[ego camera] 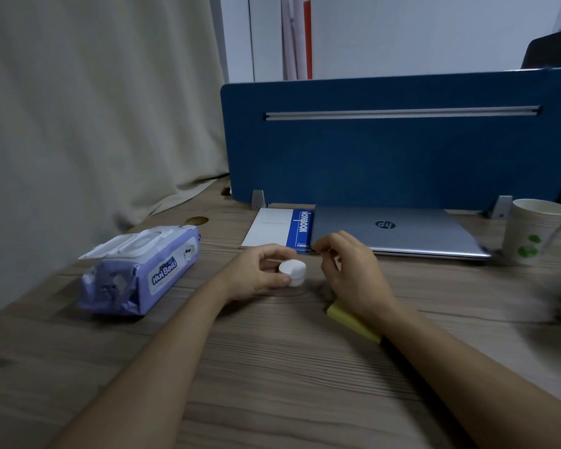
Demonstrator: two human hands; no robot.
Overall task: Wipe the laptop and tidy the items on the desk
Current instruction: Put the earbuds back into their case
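A closed silver laptop point(402, 233) lies at the back of the wooden desk point(272, 367), against the blue divider. A white and blue notebook point(272, 228) lies flat to its left. My left hand point(256, 275) grips a small white round case point(292, 271) at the desk's middle. My right hand point(350, 270) hovers just right of the case with curled fingers; whether it pinches something small I cannot tell. A yellow sticky-note pad point(353, 322) lies partly under my right wrist.
A purple pack of wet wipes point(143, 270) with a white flip lid lies at the left. Stacked paper cups point(535, 231) stand at the right, beside the laptop. The blue divider point(402, 150) closes off the back; a curtain point(94, 108) hangs at the left.
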